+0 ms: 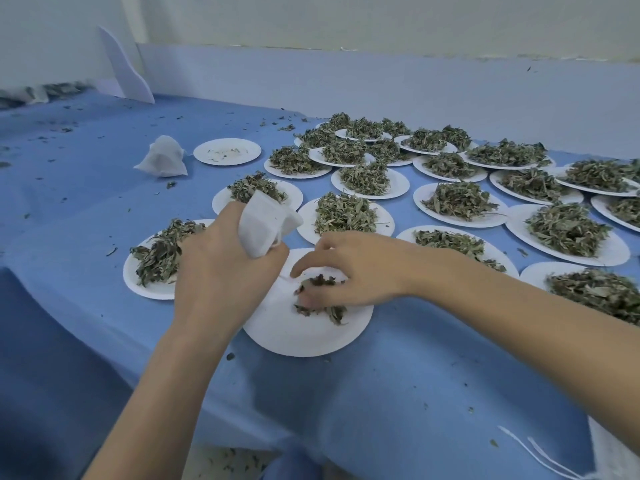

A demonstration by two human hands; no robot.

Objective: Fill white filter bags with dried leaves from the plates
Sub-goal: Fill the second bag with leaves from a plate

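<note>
while left hand [221, 271] grips soft white filter bag [265, 225], right hand [349, 271] pinches crinkled dried leaves [318, 296], round paper plate [298, 334]

There is only one view, from a camera worn on the person's head. It looks forward and down over the bench [86, 209], quite near to it, so both forearms enter from the near edge and reach to the middle of the picture. The left hand [221, 268] and the right hand [360, 271] are close below the camera, over the nearest plate [304, 334]. The lens is wide, so the bench edge bends at the left and the far rows of plates [450, 174] spread to the right. At the far side the view ends at a pale wall [346, 19]. The camera is turned a little to the right.
</note>
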